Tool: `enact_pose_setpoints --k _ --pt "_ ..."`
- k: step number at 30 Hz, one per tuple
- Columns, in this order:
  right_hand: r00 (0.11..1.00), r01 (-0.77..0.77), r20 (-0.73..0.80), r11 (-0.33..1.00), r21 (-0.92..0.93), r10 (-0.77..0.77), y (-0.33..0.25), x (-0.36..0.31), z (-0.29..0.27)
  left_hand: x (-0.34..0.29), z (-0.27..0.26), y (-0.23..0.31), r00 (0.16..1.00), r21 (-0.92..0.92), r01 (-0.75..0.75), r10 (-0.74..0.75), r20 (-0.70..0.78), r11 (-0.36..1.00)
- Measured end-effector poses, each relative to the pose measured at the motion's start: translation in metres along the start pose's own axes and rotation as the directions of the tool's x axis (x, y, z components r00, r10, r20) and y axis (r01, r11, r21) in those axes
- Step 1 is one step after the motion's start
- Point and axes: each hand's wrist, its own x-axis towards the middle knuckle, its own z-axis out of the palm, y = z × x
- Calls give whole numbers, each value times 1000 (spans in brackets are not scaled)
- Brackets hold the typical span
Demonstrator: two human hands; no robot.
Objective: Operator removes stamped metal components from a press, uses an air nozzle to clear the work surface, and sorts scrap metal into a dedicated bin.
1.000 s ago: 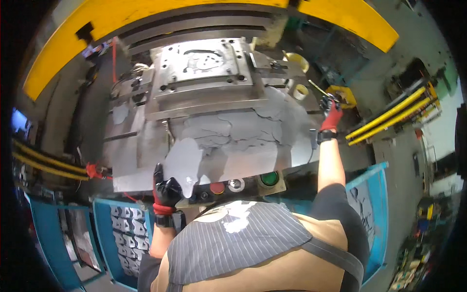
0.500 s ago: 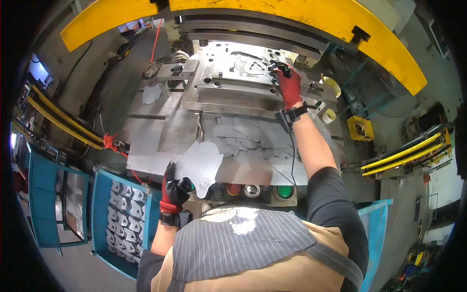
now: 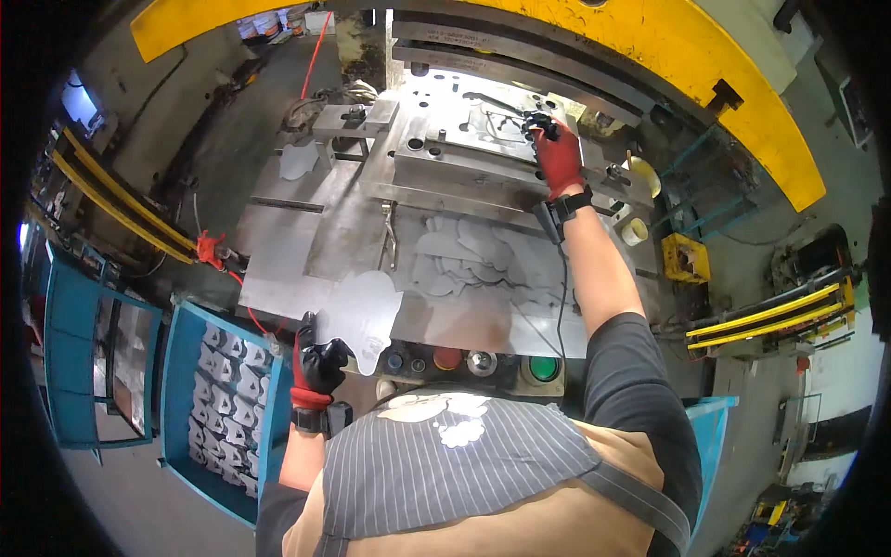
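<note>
My left hand (image 3: 319,360), in a black and red glove, grips a flat grey sheet-metal blank (image 3: 360,314) by its near left edge. The blank has a curved, irregular outline and is held over the front edge of the press table. My right hand (image 3: 551,139), gloved alike, reaches far forward to the right side of the bright die plate (image 3: 436,110). Its fingers are curled at a shaped outline in the die; what they hold, if anything, is hidden. A heap of similar blanks (image 3: 464,251) lies on the table between my hands.
The yellow press frame (image 3: 594,28) arches overhead, above the upper die (image 3: 501,60). Push buttons, one green (image 3: 542,369), line the front edge. A blue bin (image 3: 170,399) of formed metal parts stands lower left. A metal tool (image 3: 388,237) lies beside the heap.
My left hand and its blank have shifted slightly left. The right hand stays at the die, its fingers a little farther in over the outline. The whole view has tilted a little.
</note>
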Motion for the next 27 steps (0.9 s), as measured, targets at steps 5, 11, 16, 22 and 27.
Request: enact_pose_setpoints --k 5,11,16,22,27 --pt "922 356 220 920 -161 -319 -43 6 -13 8 -19 -50 990 181 82 -101 101 980" --pt "826 531 359 814 -236 -435 -56 13 -7 13 12 -23 995 7 101 -101 -19 995" --pt "788 583 403 773 -249 -465 -54 6 -4 13 1 -37 999 75 29 -27 -21 997" --pt "878 446 258 885 -131 -404 -51 -3 -9 8 3 -27 999 -97 38 -39 -15 995" --pt "948 285 -153 958 18 -279 -25 -7 -18 9 7 -12 998 -82 54 -51 39 995"
